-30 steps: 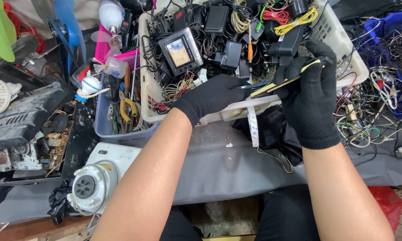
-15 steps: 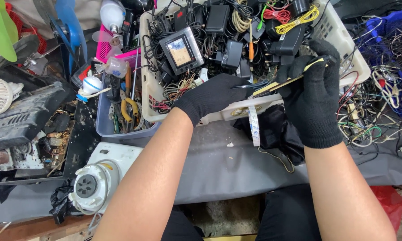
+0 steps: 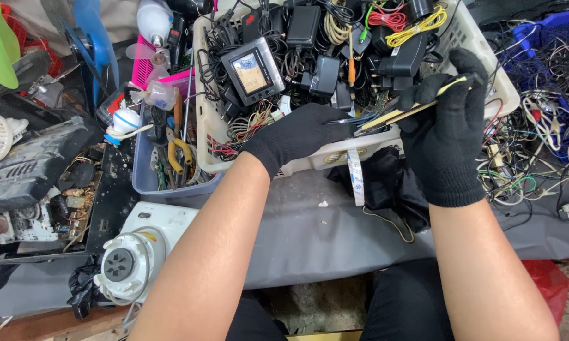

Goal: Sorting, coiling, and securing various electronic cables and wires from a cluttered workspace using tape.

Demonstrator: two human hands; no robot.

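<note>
Both my hands wear black knit gloves. My right hand (image 3: 445, 142) grips a thin flat panel (image 3: 417, 107) seen edge-on, yellowish along its rim, held tilted over the front of a white plastic basket (image 3: 486, 69). My left hand (image 3: 297, 132) holds the panel's lower left end, with a thin tool at the panel's edge. A white ribbon cable (image 3: 356, 177) hangs down from the panel. A black cloth (image 3: 385, 183) lies under my hands on the grey bench.
The basket is packed with black power adapters, cables and a small screen device (image 3: 254, 69). A blue tray (image 3: 151, 177) with pliers sits to its left, a white motor unit (image 3: 133, 262) at the front left, loose wires (image 3: 537, 158) at the right, a dismantled chassis (image 3: 38, 183) at the far left.
</note>
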